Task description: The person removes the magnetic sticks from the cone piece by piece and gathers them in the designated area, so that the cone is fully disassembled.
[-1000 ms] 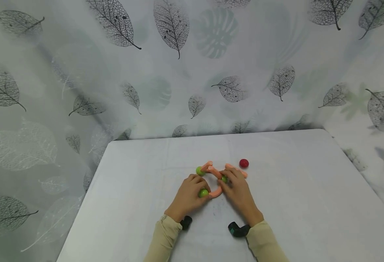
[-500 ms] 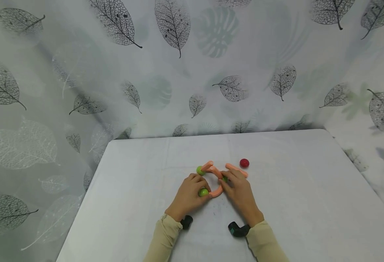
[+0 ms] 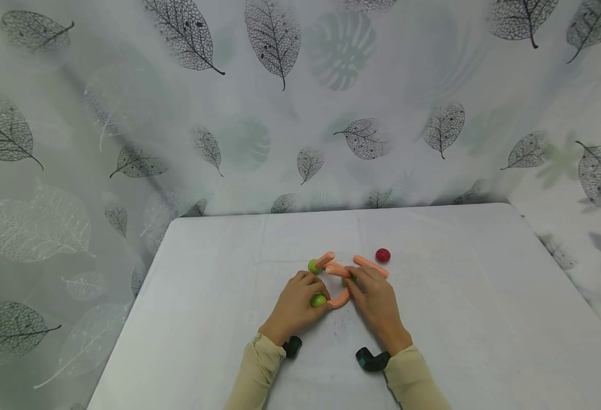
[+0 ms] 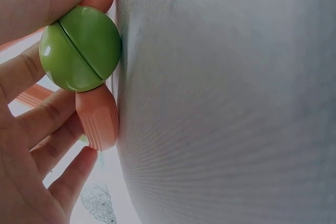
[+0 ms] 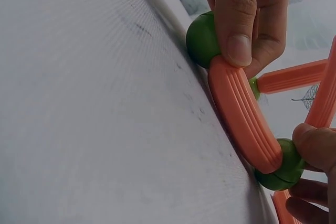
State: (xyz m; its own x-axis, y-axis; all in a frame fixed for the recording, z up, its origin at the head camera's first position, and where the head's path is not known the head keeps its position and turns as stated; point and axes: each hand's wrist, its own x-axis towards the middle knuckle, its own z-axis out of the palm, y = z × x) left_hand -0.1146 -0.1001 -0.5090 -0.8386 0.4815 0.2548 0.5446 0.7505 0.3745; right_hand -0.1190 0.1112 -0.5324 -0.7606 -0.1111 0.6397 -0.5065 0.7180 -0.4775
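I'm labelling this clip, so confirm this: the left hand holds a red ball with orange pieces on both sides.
Wrong colour: the left wrist view shows the left hand holding a green ball, with orange pieces on both sides.

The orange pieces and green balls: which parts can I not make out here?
Head view: the right green ball, mostly covered by the right hand.
Head view: the left orange piece, covered by the left hand.
Right wrist view: the tilted orange stick, its top cut off by the right edge.

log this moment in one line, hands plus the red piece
left hand: holds nearest green ball | right hand: holds right green ball | red piece: on table, untouched
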